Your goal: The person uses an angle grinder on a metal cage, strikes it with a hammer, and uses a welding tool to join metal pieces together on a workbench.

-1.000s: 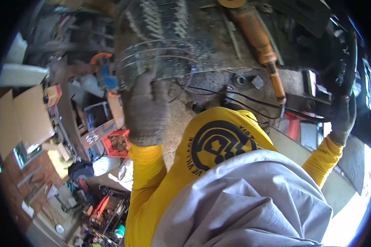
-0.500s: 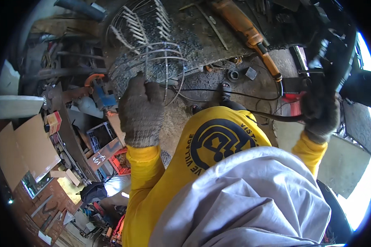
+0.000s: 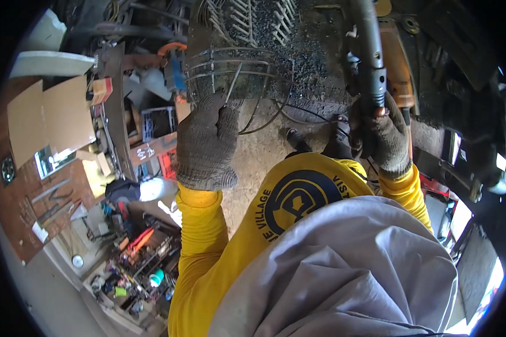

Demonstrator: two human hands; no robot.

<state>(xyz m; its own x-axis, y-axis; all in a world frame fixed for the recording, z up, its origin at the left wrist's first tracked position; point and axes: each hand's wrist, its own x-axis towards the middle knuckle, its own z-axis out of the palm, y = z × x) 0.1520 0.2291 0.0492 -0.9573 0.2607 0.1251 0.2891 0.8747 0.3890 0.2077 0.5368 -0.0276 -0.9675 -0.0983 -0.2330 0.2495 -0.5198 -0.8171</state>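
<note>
My left hand, in a brown knitted glove, is closed around the lower end of a thin metal rod. The rod slants up over a wire frame of curved rods at the bench's near edge. My right hand, also gloved, is closed around the lower end of a grey metal tube with small holes in its side. That tube stands upright in the picture, and part of the hand's grip is hidden. Just behind it lies an orange power tool on the bench.
Rows of short rods on stems lie on the dark, grit-covered workbench. To the left are cardboard sheets, a blue-and-orange clamp and a shelf of mixed tools. A black cable runs near my feet.
My right hand has swung in from the far right to the bench's front, with the grey tube now upright in it. My left hand now shows the thin rod. The view has shifted.
</note>
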